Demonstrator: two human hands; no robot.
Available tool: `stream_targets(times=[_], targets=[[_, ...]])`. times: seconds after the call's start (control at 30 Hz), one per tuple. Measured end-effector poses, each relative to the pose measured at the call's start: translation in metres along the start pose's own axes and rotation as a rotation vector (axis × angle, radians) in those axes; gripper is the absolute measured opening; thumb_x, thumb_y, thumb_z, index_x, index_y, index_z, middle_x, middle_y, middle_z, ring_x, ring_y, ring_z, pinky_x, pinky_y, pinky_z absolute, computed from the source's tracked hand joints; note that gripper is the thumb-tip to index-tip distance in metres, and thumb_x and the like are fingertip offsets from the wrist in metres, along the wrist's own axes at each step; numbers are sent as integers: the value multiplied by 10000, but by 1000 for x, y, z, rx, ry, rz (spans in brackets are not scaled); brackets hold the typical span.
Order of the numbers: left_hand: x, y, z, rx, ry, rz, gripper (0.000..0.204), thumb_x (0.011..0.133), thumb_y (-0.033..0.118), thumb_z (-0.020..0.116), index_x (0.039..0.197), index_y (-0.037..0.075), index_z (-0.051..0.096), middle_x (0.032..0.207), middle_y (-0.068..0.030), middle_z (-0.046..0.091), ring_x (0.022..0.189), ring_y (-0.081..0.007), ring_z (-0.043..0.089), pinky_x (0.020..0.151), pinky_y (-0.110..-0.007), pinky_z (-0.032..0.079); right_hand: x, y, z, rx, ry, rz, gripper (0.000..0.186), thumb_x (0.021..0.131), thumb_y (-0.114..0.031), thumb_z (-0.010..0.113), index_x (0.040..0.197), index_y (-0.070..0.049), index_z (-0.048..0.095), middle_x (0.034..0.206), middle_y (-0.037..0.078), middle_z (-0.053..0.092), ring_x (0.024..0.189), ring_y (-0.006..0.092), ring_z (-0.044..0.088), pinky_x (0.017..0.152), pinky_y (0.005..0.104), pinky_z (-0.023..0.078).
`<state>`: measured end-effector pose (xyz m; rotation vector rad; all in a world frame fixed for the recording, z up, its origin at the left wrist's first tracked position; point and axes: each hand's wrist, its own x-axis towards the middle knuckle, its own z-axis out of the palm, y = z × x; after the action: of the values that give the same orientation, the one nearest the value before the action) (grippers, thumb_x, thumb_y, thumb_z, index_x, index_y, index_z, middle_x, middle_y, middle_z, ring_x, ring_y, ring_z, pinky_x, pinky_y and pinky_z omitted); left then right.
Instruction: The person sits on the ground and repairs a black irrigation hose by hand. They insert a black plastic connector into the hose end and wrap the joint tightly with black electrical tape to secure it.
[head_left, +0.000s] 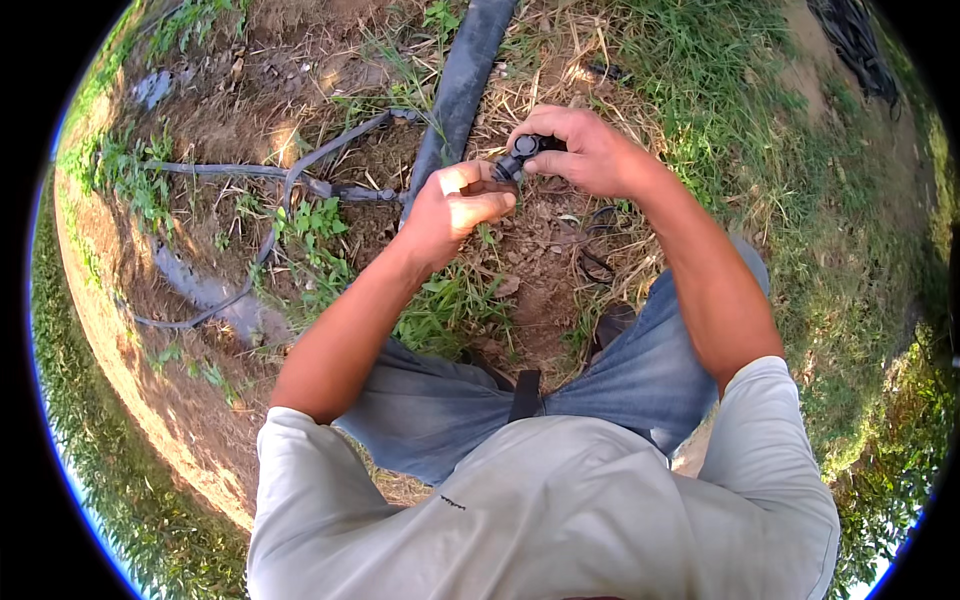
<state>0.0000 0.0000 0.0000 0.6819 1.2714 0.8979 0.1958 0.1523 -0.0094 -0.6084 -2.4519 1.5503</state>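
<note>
Between my two hands is a small black plastic pipe fitting (pixel 525 148), with a round cap on top and a ringed collar toward the left. My left hand (pixel 458 207) pinches its lower left end between thumb and fingers. From the other side, my right hand (pixel 582 152) grips its right part, forefinger curled over the top and thumb below. The fingers cover both ends of the fitting. A thick black hose (pixel 465 90) lies on the ground just beyond and left of my left hand.
Thin flat black tubes (pixel 225 170) join the thick hose from the left. Muddy puddles (pixel 215 290) lie farther left. A loop of thin black tubing (pixel 597 265) rests on the soil by my knee. Grass (pixel 690 70) covers the right side, with a dark hose bundle (pixel 858 45) at far right.
</note>
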Motion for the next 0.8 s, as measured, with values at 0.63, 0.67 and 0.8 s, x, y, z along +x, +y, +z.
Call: stream_targets(times=[0.63,0.67,0.8], targets=[[13,5,1,732,320,371,306,841,200,820,1030,-13,710,881,-114,751,777,-152,706,737,-322,565,7,-14,39,-210,277,-37,365,788,-83,804,1074,-66,578,902,174,720,878,379,727,747,474,573],[14,5,1,718,334,341,300,846,202,813,1020,-19,709,848,-115,753,758,-145,705,721,-323,564,7,-15,41,-225,288,-18,367,790,-58,788,1090,-68,576,930,171,727,893,378,730,760,469,578],[20,7,0,731,339,347,278,860,186,805,1004,-33,711,813,-114,755,749,-117,703,693,-309,559,7,-15,50,-277,365,7,380,794,-9,747,1126,-69,572,977,171,741,919,375,739,773,458,588]])
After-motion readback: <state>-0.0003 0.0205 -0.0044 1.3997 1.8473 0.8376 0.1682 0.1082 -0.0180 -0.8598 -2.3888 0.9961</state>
